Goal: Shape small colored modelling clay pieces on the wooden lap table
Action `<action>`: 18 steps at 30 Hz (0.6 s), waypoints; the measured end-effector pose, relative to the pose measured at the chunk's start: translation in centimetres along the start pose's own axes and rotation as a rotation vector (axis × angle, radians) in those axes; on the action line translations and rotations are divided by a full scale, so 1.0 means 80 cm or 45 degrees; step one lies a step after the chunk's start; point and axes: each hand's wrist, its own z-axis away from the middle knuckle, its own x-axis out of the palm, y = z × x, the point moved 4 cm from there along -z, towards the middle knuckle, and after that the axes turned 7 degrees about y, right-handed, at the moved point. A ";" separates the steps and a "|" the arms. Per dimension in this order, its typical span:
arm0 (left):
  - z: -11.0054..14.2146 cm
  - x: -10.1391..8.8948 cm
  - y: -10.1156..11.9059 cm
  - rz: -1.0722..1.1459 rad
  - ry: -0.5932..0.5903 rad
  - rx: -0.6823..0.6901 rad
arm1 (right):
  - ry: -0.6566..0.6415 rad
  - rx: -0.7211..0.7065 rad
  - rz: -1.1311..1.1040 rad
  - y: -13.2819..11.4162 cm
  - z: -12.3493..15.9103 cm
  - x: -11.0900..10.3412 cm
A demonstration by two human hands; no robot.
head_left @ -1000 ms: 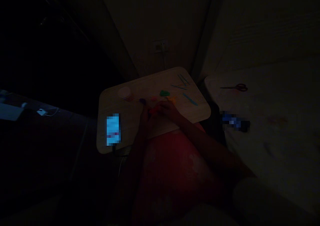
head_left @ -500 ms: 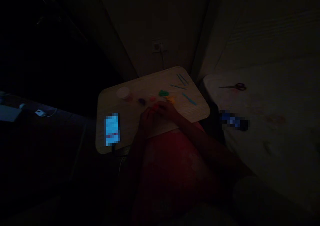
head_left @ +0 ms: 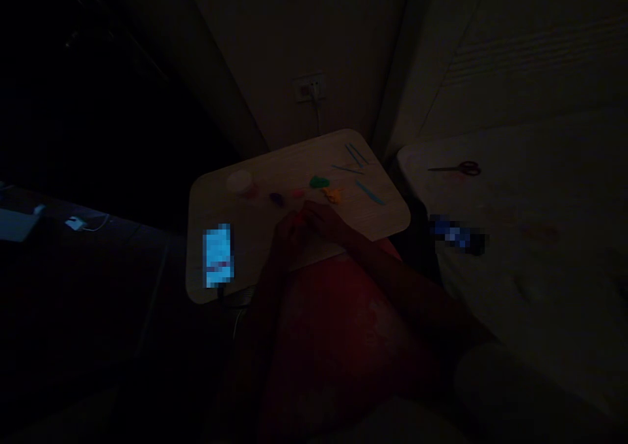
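Note:
In dim light, my left hand point(head_left: 287, 236) and my right hand point(head_left: 324, 222) meet over the near part of a small wood-patterned table point(head_left: 255, 235). Both are closed around a red lump of modelling clay point(head_left: 300, 218), mostly hidden by the fingers. Just beyond them lie a purple lump point(head_left: 277, 199), a pink lump point(head_left: 297, 193), a green lump point(head_left: 319, 182) and an orange-yellow piece point(head_left: 332, 195), which look like clay too. A light blue modelling knife point(head_left: 369, 193) rests on the table to the right of my right hand.
Several thin sticks point(head_left: 354, 155) lie at the far right of the table. A pale round tub point(head_left: 239, 182) stands at the back left, a lit, pixelated phone point(head_left: 218, 256) at the front left. Scissors point(head_left: 464, 169) and a blurred blue object point(head_left: 456, 235) are on the pale surface to the right.
The hands stay together and their fingers shift around the red clay, which shows less now than a second ago. The whole view has drifted slightly; the other things keep their places.

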 end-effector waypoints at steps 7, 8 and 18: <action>0.002 0.000 -0.010 0.053 -0.031 -0.039 | 0.013 0.001 -0.052 -0.006 0.002 -0.003; 0.002 0.000 -0.013 0.067 -0.022 -0.049 | 0.007 0.010 -0.054 -0.007 0.003 -0.003; 0.002 -0.003 -0.016 0.140 0.149 -0.120 | 0.082 0.050 -0.073 -0.007 0.004 -0.004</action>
